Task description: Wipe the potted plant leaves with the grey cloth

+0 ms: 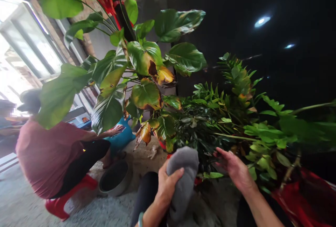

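Observation:
My left hand (166, 185) is closed around a grey cloth (183, 174), held low in front of a cluster of potted plants. My right hand (235, 167) reaches toward the dark green leaves of a small-leaved plant (210, 115), fingers spread and open, touching or almost touching the foliage. A tall plant with large glossy leaves (131, 69), some yellowed and browned at the edges, rises behind and to the left. A lighter green leafy plant (265, 139) spreads to the right of my right hand.
Another person in a maroon top (49, 157) crouches at the left on a red stool (68, 199), a hand on a blue pot (122, 136). A grey empty pot (115, 178) stands on the floor. Red wrapping (301, 199) lies lower right. A dark wall (262, 45) is behind.

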